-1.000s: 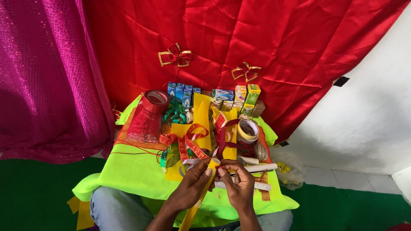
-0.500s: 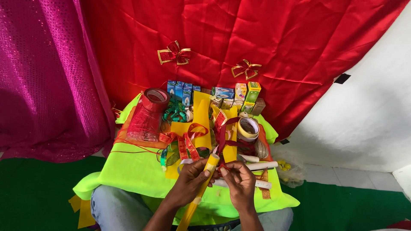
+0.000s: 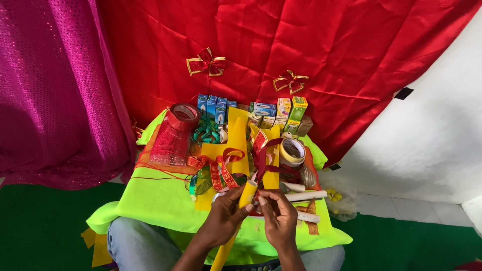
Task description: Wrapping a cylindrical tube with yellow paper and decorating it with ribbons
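Observation:
My left hand [image 3: 224, 218] and my right hand [image 3: 278, 219] are together over a lime-green cloth [image 3: 150, 200] on my lap. Between them they hold a yellow paper strip rolled into a tube [image 3: 247, 193] at its top end; the rest of the strip hangs down past my left wrist. Both hands pinch the roll with their fingertips. Just beyond the hands lie red-and-gold ribbon loops [image 3: 218, 168] and flat yellow paper sheets [image 3: 236, 143].
A red mesh roll [image 3: 175, 135], a tape roll [image 3: 292, 151], white paper tubes [image 3: 306, 195] and small boxes [image 3: 261, 109] crowd the cloth. Two ribbon bows [image 3: 206, 62] hang on the red backdrop. Pink sequin fabric [image 3: 50, 90] hangs left; green floor below.
The rolled yellow end has tightened and stands more upright between my fingertips. My hands stayed in nearly the same place.

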